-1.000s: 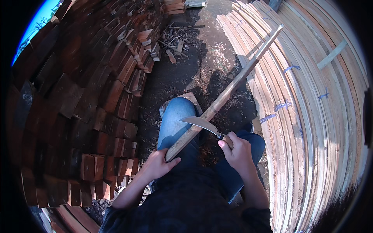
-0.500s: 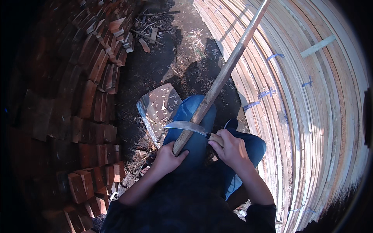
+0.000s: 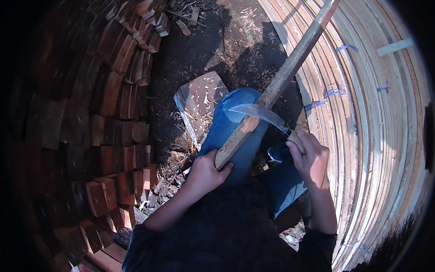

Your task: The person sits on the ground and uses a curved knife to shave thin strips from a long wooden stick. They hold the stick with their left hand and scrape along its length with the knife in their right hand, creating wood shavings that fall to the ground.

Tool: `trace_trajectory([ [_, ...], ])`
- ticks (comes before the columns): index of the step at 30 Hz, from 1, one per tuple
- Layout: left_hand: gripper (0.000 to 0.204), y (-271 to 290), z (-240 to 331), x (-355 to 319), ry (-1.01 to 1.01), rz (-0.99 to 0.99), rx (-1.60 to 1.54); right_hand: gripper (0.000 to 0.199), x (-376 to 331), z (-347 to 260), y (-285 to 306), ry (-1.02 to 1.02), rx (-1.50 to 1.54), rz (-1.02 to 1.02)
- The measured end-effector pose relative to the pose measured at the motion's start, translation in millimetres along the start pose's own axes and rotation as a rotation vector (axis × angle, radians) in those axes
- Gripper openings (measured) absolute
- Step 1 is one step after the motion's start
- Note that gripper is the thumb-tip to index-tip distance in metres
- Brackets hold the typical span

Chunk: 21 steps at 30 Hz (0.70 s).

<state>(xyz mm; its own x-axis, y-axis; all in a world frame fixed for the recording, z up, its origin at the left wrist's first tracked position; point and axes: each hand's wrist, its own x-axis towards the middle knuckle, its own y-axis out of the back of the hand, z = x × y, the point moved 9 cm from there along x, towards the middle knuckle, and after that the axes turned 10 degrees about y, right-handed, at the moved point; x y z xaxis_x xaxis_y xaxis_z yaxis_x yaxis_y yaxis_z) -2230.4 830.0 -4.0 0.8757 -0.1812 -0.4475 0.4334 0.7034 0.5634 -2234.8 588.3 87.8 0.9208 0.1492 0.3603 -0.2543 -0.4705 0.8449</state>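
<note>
Head view: left hand (image 3: 207, 173) grips the pole (image 3: 290, 72) over the thigh (image 3: 226, 124), right hand (image 3: 313, 157) clasps the knife (image 3: 271, 116), best angled shallow where it crosses the pole, clear of the left hand.

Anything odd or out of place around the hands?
Mainly litter: pale shavings strewn over the flat slab and ground beyond the knee. Block ends in the wood stack at left jut out unevenly. Pole in left hand and knife in right hand show no obvious damage.
</note>
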Motion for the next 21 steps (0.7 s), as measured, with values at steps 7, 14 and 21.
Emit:
trace_trajectory([
  [7, 0.037, 4.6, 2.4, 6.4, 0.017, 0.001, 0.084, 0.032, 6.5, 28.5, -2.7, -0.052, -0.053, 0.135],
  [14, 0.048, 1.9, -2.5, 10.2, -0.029, 0.043, 0.129, 0.035, -4.4, -37.1, -46.1, 0.191, -0.068, -0.193],
  [21, 0.061, 1.7, -1.2, 11.5, 0.037, 0.007, 0.185, 0.029, 12.4, 31.6, -1.2, -0.085, -0.077, 0.101],
])
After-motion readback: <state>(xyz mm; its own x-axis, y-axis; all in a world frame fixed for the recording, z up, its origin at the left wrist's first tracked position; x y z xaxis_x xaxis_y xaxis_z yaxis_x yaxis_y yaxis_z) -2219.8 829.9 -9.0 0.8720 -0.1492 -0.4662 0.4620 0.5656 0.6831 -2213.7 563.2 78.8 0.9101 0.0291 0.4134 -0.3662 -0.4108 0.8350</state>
